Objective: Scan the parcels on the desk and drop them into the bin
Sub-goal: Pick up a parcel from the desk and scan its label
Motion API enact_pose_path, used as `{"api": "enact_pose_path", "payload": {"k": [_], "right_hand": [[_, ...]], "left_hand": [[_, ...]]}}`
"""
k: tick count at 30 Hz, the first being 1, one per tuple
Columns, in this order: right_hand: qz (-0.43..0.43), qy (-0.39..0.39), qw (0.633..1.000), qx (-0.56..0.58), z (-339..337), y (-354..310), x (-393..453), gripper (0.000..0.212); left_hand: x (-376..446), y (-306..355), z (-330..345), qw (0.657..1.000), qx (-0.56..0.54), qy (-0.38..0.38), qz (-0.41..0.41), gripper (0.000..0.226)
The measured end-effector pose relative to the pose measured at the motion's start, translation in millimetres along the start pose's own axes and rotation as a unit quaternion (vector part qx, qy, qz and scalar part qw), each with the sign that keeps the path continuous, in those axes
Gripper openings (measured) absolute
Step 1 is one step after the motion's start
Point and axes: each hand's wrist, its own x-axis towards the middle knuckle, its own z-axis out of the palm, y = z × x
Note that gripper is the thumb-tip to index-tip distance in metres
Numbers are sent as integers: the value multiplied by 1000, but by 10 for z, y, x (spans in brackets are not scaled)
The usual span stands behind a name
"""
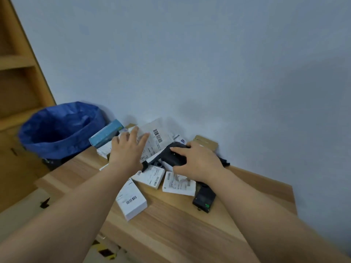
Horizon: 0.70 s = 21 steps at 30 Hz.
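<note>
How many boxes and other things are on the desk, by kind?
White boxes with barcode labels: 3
Teal box: 1
Grey mailer bag: 1
Brown cardboard box: 1
Black scanner: 1
Small black device: 1
Total: 8 clearly seen; more are partly hidden.

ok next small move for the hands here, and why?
Probably close the left hand on the grey mailer bag and lift it clear. Its fingers lie spread on the bag, not gripping, while the right hand already wraps the black scanner beside that bag's upward-facing barcode. The blue-lined bin waits to the left.
</note>
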Motion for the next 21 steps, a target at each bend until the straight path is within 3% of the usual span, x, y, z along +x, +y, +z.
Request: {"api": "enact_pose_path", "payload": {"k": [8, 12, 21], "right_hand": [[-16, 11, 997, -69, -346, -294, 13, 64], [-19, 25, 999, -30, -370, -527, 113, 65], [-106, 70, 990, 68, -117, -1843, 755, 66]], "left_hand": [[-29, -292, -194, 1000, 13, 21, -18, 104], [-56, -574, -116, 999, -2, 19, -41, 104], [-369, -1854, 1, 962, -149, 6, -227, 98]]}}
